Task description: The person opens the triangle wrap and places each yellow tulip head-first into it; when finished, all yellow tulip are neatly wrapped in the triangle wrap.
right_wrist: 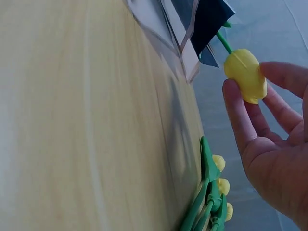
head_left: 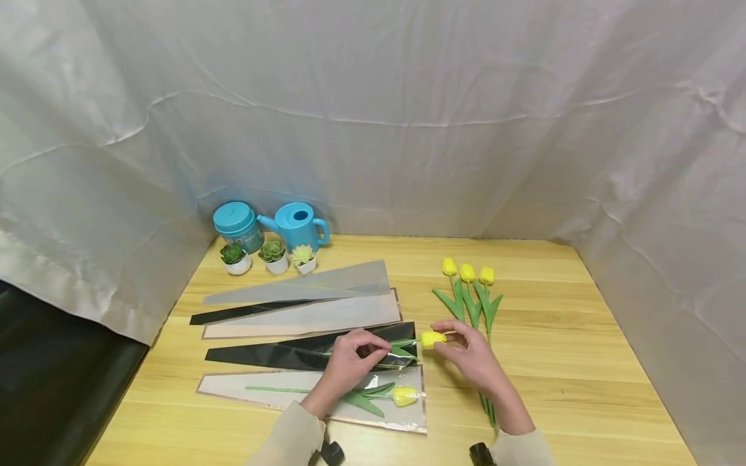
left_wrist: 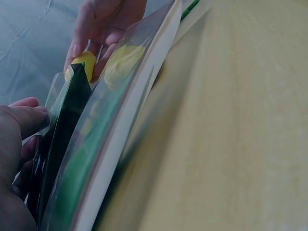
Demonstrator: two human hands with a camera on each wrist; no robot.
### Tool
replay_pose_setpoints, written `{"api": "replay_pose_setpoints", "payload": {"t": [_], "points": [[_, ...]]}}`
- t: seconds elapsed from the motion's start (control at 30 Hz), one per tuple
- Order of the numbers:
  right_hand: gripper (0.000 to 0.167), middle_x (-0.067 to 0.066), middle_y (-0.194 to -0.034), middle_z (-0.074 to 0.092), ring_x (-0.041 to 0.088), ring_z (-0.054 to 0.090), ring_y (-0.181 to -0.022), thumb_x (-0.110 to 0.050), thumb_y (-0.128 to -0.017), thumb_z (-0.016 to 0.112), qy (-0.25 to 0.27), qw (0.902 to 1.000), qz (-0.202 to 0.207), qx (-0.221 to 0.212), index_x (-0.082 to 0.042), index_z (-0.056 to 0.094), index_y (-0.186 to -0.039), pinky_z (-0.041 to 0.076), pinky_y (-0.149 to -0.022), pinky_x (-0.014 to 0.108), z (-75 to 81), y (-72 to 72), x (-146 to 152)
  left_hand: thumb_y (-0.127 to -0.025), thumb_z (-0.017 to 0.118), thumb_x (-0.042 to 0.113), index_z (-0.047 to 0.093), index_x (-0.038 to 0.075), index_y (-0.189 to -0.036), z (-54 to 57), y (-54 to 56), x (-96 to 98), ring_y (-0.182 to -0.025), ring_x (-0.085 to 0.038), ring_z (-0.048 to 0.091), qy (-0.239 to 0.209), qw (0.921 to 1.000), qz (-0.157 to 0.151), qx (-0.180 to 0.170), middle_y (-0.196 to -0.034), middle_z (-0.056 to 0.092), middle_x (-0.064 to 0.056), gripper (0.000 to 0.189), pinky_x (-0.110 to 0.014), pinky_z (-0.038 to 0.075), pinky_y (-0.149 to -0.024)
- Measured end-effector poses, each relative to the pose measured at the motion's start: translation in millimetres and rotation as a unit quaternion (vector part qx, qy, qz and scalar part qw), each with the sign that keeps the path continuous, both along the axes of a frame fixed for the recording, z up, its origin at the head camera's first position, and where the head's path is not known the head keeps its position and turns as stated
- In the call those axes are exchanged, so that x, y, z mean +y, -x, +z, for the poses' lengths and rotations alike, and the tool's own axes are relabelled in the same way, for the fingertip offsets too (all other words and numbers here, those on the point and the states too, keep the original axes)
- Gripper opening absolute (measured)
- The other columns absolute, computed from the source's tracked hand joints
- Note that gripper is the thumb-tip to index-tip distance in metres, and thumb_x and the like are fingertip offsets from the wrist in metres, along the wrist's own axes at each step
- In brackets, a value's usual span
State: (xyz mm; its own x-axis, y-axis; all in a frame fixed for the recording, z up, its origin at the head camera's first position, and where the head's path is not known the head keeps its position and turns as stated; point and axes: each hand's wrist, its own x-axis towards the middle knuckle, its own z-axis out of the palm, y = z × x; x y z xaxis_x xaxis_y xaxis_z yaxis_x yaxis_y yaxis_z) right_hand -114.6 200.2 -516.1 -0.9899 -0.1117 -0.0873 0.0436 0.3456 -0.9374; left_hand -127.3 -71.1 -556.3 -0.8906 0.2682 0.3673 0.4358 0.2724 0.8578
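In the head view my right hand (head_left: 469, 356) pinches the yellow head of an artificial tulip (head_left: 432, 340) between thumb and fingers, and the right wrist view shows the same grip. The tulip's stem and leaves lie inside a black, clear-fronted flower sleeve (head_left: 262, 353), with the bloom at its wide right end. My left hand (head_left: 357, 359) pinches that sleeve near its mouth. Just below is a white flower sleeve (head_left: 227, 386) with another yellow tulip (head_left: 405, 396) inside. To the right lie three loose yellow tulips (head_left: 467, 273), their lower stems partly hidden by my right arm.
Behind the work lie more sleeves: a pale one (head_left: 326, 317), a black one (head_left: 250, 312) and a grey one (head_left: 350, 279). At the back left stand a blue watering can (head_left: 296, 226), a blue-lidded container (head_left: 234, 219) and three small potted succulents (head_left: 274, 255). Grey curtains enclose the wooden table (head_left: 559, 336).
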Motion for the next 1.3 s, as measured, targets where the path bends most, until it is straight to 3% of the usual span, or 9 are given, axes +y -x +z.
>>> {"api": "replay_pose_setpoints", "payload": {"t": [0.23,0.5,0.83,1.0,1.13,1.23,1.3], "points": [[0.032,0.012,-0.132,0.066,0.028,0.064,-0.117,-0.014,-0.092,0.079,0.019,0.9998,-0.008,-0.005,-0.007,0.072,-0.123,0.053,-0.094,0.019,-0.2,0.5,-3.8,-0.09,0.082,0.016,0.083,0.019,-0.094,1.8,-0.6,0.0,-0.069,-0.004,0.057,0.001,1.0,-0.002,-0.001,-0.088,0.076,0.005,0.005,-0.021,0.05,-0.057],[0.029,0.015,-0.126,0.068,0.027,0.068,-0.112,-0.006,-0.09,0.079,0.034,0.9994,0.008,-0.004,-0.005,0.072,-0.119,0.058,-0.093,0.025,-4.2,2.4,-16.2,-0.091,0.082,0.019,0.083,0.021,-0.096,5.1,-0.8,1.2,-0.07,-0.003,0.057,0.017,0.9998,-0.009,0.005,-0.089,0.075,0.008,0.006,-0.021,0.051,-0.058],[0.025,0.01,-0.115,0.073,0.02,0.07,-0.1,-0.007,-0.09,0.079,0.018,0.9998,0.004,-0.009,-0.008,0.074,-0.114,0.059,-0.084,0.021,-5.2,0.8,-30.0,-0.09,0.082,0.018,0.083,0.019,-0.096,5.6,-1.9,2.7,-0.068,-0.003,0.057,0.012,0.9994,-0.02,0.024,-0.086,0.074,0.006,0.006,-0.021,0.05,-0.056],[0.024,0.009,-0.115,0.073,0.019,0.07,-0.099,-0.007,-0.089,0.08,0.015,0.9998,-0.003,-0.011,-0.009,0.075,-0.113,0.059,-0.084,0.021,-6.6,0.3,-30.8,-0.089,0.083,0.017,0.082,0.018,-0.097,7.7,0.6,-1.6,-0.077,0.0,0.062,0.039,0.9963,-0.032,0.069,-0.09,0.076,0.01,0.008,-0.02,0.054,-0.066],[0.025,0.009,-0.114,0.073,0.019,0.07,-0.099,-0.008,-0.089,0.081,0.013,0.9998,-0.013,-0.011,-0.009,0.075,-0.113,0.06,-0.084,0.022,-7.4,0.2,-29.8,-0.087,0.085,0.016,0.082,0.018,-0.1,9.8,4.3,-7.4,-0.089,-0.005,0.067,0.071,0.9904,-0.013,0.118,-0.098,0.078,0.009,0.013,-0.027,0.057,-0.079],[0.025,0.01,-0.114,0.073,0.019,0.071,-0.099,-0.009,-0.089,0.081,0.013,0.9997,-0.019,-0.012,-0.009,0.075,-0.113,0.06,-0.084,0.024,-7.7,0.3,-28.6,-0.088,0.085,0.02,0.081,0.02,-0.107,11.8,5.8,-13.0,-0.099,-0.01,0.067,0.114,0.9867,0.007,0.116,-0.107,0.078,0.01,0.02,-0.034,0.058,-0.087],[0.025,0.01,-0.113,0.074,0.02,0.072,-0.099,-0.008,-0.088,0.081,0.015,0.9996,-0.021,-0.013,-0.008,0.075,-0.113,0.061,-0.084,0.025,-7.6,0.4,-27.9,-0.089,0.084,0.024,0.08,0.022,-0.114,13.3,5.8,-16.7,-0.104,-0.01,0.066,0.143,0.9854,0.01,0.093,-0.112,0.077,0.011,0.026,-0.037,0.058,-0.09]]}}
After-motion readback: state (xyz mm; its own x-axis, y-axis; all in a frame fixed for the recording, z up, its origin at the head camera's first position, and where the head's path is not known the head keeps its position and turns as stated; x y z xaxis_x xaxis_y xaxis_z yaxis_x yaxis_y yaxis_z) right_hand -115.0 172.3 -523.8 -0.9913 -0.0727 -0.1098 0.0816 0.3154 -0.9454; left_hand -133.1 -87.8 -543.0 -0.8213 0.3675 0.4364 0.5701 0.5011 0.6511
